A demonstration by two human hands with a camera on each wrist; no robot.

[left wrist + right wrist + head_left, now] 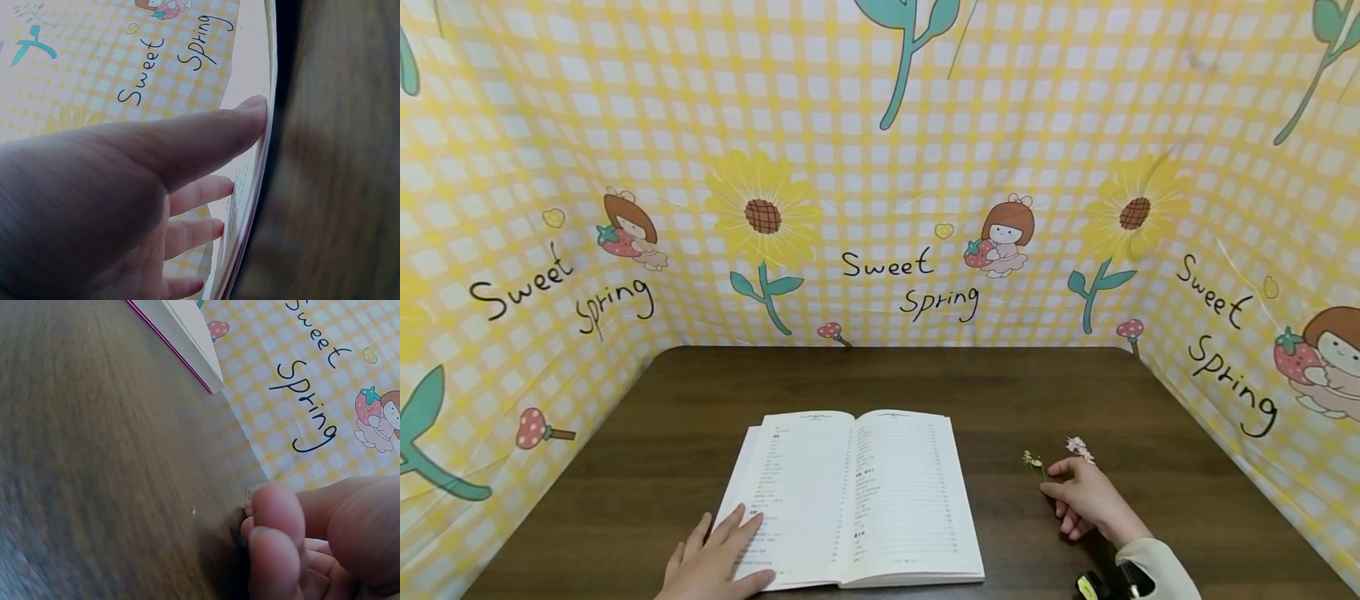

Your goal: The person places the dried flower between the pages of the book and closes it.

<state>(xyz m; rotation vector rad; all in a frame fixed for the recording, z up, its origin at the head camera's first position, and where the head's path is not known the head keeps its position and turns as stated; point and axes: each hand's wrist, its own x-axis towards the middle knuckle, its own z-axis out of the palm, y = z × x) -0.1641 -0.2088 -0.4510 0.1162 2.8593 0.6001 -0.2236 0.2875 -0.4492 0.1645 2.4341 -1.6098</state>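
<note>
An open book (895, 500) lies on the dark wooden table, with lines of small print on both pages. My left hand (711, 558) rests on the lower left page, fingers spread and straight; in the left wrist view its thumb (206, 140) reaches the page edge. To the right of the book, my right hand (1086, 500) pinches the thin stem of a small pale-yellow flower sprig (1032, 459) between thumb and forefinger, low over the table. A pink flower sprig (1079, 449) lies just behind that hand, its lower part hidden by the fingers.
The wooden table (1000, 383) runs back to a yellow checked cloth (895, 192) that hangs behind and along both sides. A black strap device with a yellow-green part (1092, 586) sits at my right wrist.
</note>
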